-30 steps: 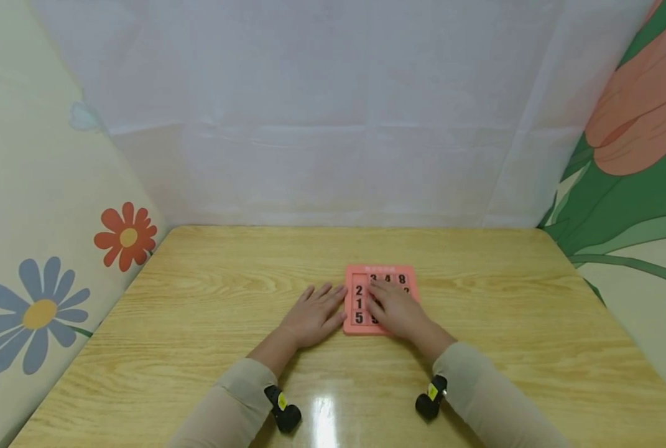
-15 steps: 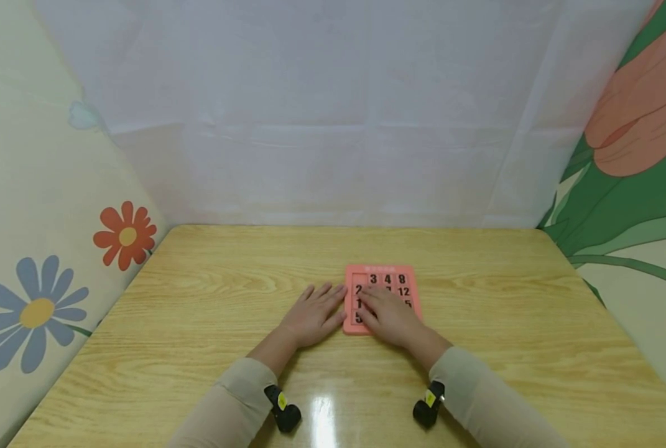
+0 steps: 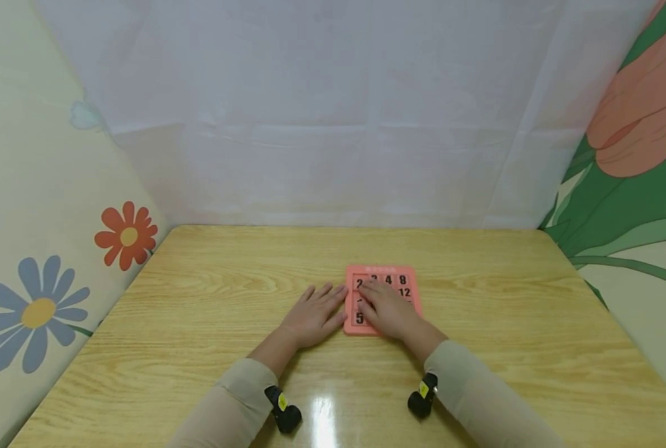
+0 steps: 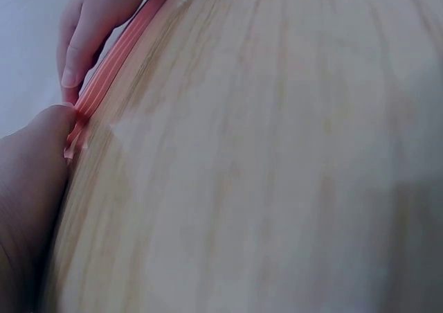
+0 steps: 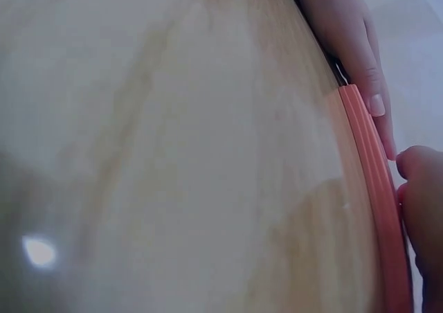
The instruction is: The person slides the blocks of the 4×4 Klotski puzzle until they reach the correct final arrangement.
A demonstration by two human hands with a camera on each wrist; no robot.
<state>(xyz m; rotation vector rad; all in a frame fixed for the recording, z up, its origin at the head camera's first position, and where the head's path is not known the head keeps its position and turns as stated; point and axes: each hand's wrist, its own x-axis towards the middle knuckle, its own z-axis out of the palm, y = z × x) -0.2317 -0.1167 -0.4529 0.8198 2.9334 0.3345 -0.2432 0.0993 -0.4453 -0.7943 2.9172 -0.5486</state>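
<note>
A pink sliding number puzzle point(image 3: 412, 280) lies flat on the wooden table, its black-numbered tiles partly covered by a hand. The 2 tile point(image 3: 359, 283) is in its top left corner, and the 4, 8, 12 and 5 tiles also show. My right hand point(image 3: 391, 312) lies over the middle of the board, fingertips on the tiles near the left column. Flat on the table, my left hand point(image 3: 309, 318) has its fingertips and thumb against the puzzle's left edge. Both wrist views show the puzzle's ridged pink side point(image 4: 107, 74) edge-on, with the tile faces hidden.
The wooden table point(image 3: 209, 267) stretches around the board, backed by a white cloth point(image 3: 333, 124). Flower-printed panels point(image 3: 38, 311) flank it. Each sleeve carries a small black wrist camera point(image 3: 285, 414).
The 2 tile has slid up into the vacant top left corner. My right hand has moved slightly left and up over the board; the left hand has stayed still.
</note>
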